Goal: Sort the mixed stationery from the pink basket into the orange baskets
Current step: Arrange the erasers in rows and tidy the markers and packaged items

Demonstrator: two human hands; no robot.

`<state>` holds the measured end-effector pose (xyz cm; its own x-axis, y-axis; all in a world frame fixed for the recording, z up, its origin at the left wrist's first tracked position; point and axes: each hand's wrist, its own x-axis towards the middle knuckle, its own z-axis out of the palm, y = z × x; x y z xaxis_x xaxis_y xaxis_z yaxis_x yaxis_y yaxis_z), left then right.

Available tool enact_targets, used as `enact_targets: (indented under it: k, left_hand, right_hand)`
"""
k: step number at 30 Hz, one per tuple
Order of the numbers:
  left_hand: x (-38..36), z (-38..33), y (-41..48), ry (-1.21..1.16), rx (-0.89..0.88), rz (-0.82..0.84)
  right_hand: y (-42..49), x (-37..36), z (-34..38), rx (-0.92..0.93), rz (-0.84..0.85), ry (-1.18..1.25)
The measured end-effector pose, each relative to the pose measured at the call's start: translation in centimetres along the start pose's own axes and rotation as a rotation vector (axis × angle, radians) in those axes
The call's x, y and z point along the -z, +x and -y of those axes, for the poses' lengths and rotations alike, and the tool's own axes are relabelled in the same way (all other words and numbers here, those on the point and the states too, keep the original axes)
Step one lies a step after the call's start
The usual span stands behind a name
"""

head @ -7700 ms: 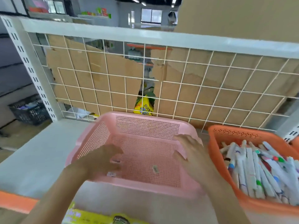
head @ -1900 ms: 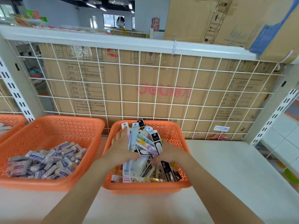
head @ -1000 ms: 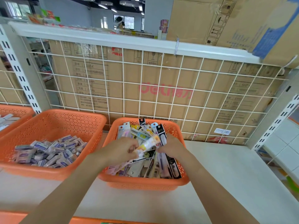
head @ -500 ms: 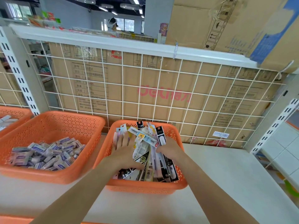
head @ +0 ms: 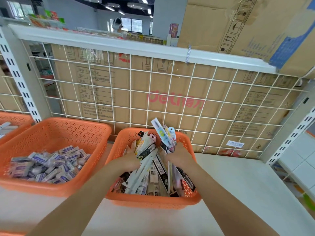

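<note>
While my right hand (head: 179, 155) curls round a sheaf of pen packets (head: 160, 132), thumb and fingers pinching them near their lower ends, the entry reads as follows. Item, right hand: the sheaf is gathered toward the right wall and stood on end, its tops now above the rim, where half a second ago the packets lay fanned across the middle under both palms. Item, left hand (head: 130, 159): fingers (head: 134, 145) straight and close together so far as they show, pushed in among the packets on the left side and pressing them; a second ago this hand held a slanting bundle, which is now let go. Item, orange basket (head: 153, 202): holds every pen packet in view, the loose ones lying lengthwise under my wrists. Item, second orange basket (head: 56, 132), just beside it on the left: small boxes (head: 49, 163), heaped, untouched. Item, third orange basket (head: 15, 119), at the far left edge: contents mostly cut off. Item, pink basket: not in view; some seconds ago it was under my hands with only a few scraps left. Judgement: the sorting looks all but done, and this is squaring up the last lot. Beyond: white shelf (head: 238, 193), wire grid (head: 130, 92), cardboard carton (head: 175, 101) behind it.
</note>
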<state>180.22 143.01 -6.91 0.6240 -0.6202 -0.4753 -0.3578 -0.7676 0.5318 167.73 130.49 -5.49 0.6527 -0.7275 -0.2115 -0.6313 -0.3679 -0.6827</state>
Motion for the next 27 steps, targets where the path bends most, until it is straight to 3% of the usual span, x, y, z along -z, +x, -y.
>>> enact_targets:
  k: [3,7,12,16,22,27]
  left_hand:
    - [1.0,-0.2,-0.6,0.005,0.022,0.083]
    - [0.7,-0.3,-0.5,-0.164,0.014,0.085]
    - [-1.0,-1.3,0.4,-0.079,-0.006,-0.015]
    - [-0.5,-1.0,0.4,-0.221,-0.036,-0.077]
    - [0.4,0.2,0.0,-0.239,-0.024,-0.149]
    - [0.2,0.0,0.0,-0.212,-0.062,-0.16]
  right_hand:
    - [0.3,0.3,-0.1,-0.039,0.07,0.057]
    - [0.2,-0.1,-0.1,-0.07,0.207,-0.011]
    - [0.9,-0.8,-0.6,-0.033,0.13,0.026]
    - [0.9,-0.9,-0.5,-0.029,0.085,-0.17]
    - [-0.1,-0.2,0.0,0.031,0.192,-0.491]
    - [0.0,-0.5,0.1,-0.059,0.138,-0.463]
